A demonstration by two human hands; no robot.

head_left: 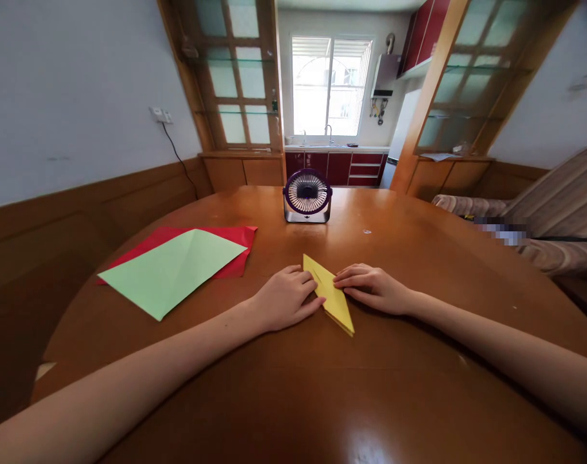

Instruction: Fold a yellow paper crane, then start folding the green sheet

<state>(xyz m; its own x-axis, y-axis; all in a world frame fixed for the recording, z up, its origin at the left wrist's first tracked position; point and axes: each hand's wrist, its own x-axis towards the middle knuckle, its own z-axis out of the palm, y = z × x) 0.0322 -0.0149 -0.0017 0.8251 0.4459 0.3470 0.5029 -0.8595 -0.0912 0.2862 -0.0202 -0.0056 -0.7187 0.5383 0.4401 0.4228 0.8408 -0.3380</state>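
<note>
Yellow paper [330,294], folded into a long thin shape with a point at each end, was set flat on the table between the two hands. Its long way was slanted: the far point was turned to the left, and the near point to the right. More than one layer could be seen at the near point.

Its left edge was touched by the left hand [286,299], with the fingers bent and the thumb laid lower down, closer to the body. Its right edge was touched near the middle by the right hand [375,290], with the fingers almost straight. Neither hand was nearer, since the paper was reached by both. Whether it was pinched or only pressed could not be told.

All of this was held up by a shiny brown table [293,399]. Off to the left, a green sheet [177,270] was laid over some red paper [232,264], well apart from the folded piece. Past the hands, a small round fan [307,193] was stood upright. Farther back, a bright window [332,84] was seen above red cupboards [338,167].
</note>
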